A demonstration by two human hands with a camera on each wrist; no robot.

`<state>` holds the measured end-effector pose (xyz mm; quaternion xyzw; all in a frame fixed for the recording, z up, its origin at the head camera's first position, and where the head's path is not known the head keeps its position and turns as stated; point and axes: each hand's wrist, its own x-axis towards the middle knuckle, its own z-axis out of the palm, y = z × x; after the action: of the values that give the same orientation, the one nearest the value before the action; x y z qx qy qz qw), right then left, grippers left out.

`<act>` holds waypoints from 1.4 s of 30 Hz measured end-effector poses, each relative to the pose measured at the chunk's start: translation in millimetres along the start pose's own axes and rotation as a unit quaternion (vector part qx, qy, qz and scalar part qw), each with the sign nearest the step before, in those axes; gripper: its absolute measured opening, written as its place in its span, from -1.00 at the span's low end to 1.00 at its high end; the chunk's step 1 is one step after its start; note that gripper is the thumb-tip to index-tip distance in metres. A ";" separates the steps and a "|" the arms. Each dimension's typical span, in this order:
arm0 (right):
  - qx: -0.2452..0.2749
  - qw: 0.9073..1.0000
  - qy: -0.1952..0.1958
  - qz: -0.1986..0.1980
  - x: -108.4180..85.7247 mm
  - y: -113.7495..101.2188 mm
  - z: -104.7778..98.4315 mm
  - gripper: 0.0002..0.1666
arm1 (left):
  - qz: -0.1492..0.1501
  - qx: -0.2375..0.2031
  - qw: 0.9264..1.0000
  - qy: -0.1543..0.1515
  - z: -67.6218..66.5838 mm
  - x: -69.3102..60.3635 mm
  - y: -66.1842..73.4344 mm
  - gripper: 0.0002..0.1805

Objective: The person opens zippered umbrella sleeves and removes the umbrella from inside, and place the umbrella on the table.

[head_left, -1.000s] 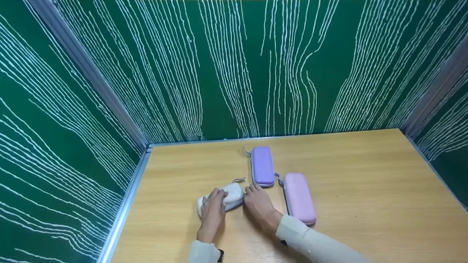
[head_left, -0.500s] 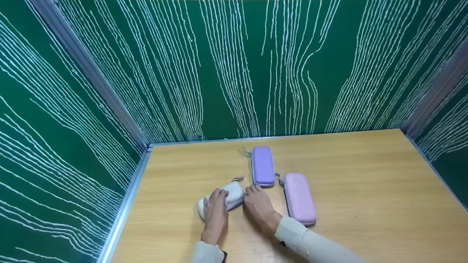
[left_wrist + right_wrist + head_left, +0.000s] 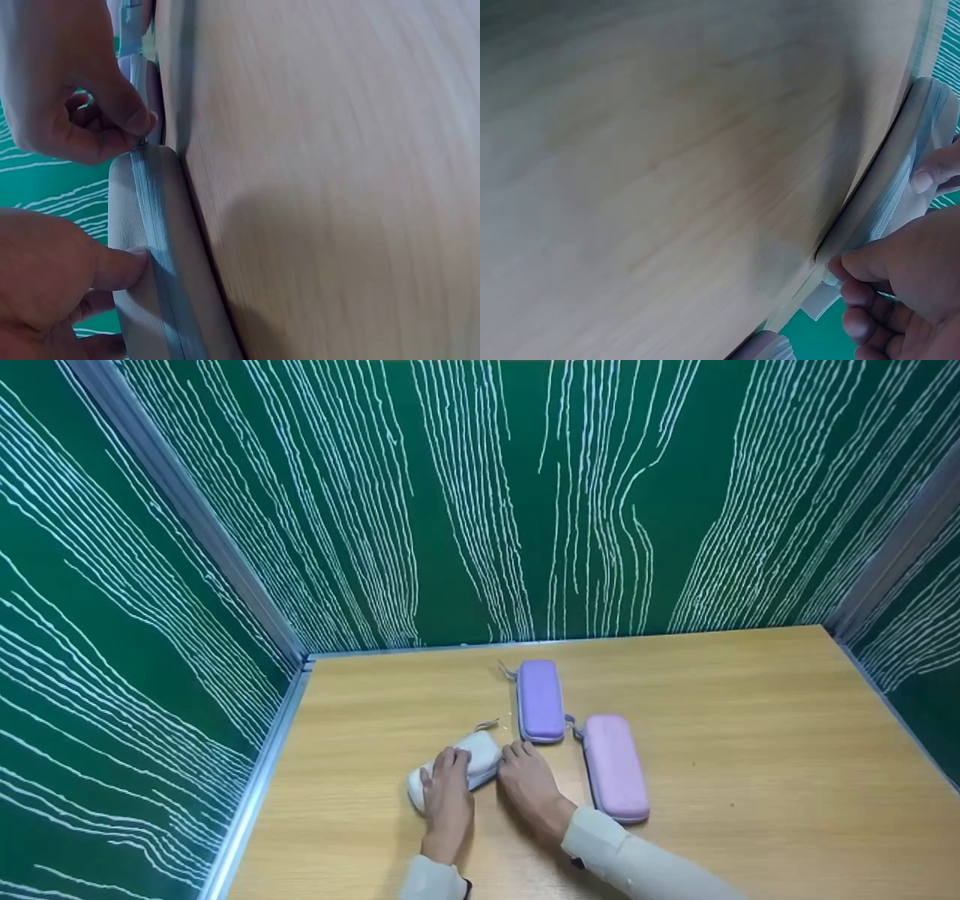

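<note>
A pale grey-white zip case [image 3: 482,751] lies tilted on the wooden table. My left hand [image 3: 448,795] holds it from above, fingers over the lid and thumb on the near side. In the left wrist view that thumb [image 3: 120,268] presses beside the light blue zipper band [image 3: 154,214]. At the case's right end my right hand [image 3: 529,781] pinches a tiny piece at the zipper, probably its pull, mostly covered by the fingertips. The right wrist view also has the right hand [image 3: 919,274] at this end, its other fingers curled. The case looks zipped along the visible side.
A purple zip case [image 3: 541,701] lies just beyond the right hand. To the right is a pink zip case [image 3: 616,769], close to the right forearm. Both have wrist loops. Green walls [image 3: 465,510] with white lines border the wooden table [image 3: 765,780].
My left hand has shifted slightly to the right on the pale case, and the case has moved a touch with it. The right hand stays at the case's right end.
</note>
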<state>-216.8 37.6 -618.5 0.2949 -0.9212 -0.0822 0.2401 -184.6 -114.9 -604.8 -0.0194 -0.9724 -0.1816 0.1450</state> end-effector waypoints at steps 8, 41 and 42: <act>-0.004 1.000 -0.003 -0.001 0.1 -3.1 1.0 -0.92 | 0.000 0.006 1.000 0.000 0.8 -1.0 2.8 -0.40; 0.012 1.000 0.017 0.011 0.6 -19.1 2.5 -0.91 | -0.012 0.103 0.992 0.068 13.2 -3.9 16.0 -0.41; 0.012 1.000 0.016 0.010 0.7 -19.4 2.2 -0.91 | -0.015 0.107 0.992 0.068 13.4 -3.7 16.3 -0.42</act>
<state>-208.6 21.5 -625.8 0.2898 -0.9210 -0.0639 0.2523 -183.3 -94.8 -612.1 0.0228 -0.9743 -0.0796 0.2093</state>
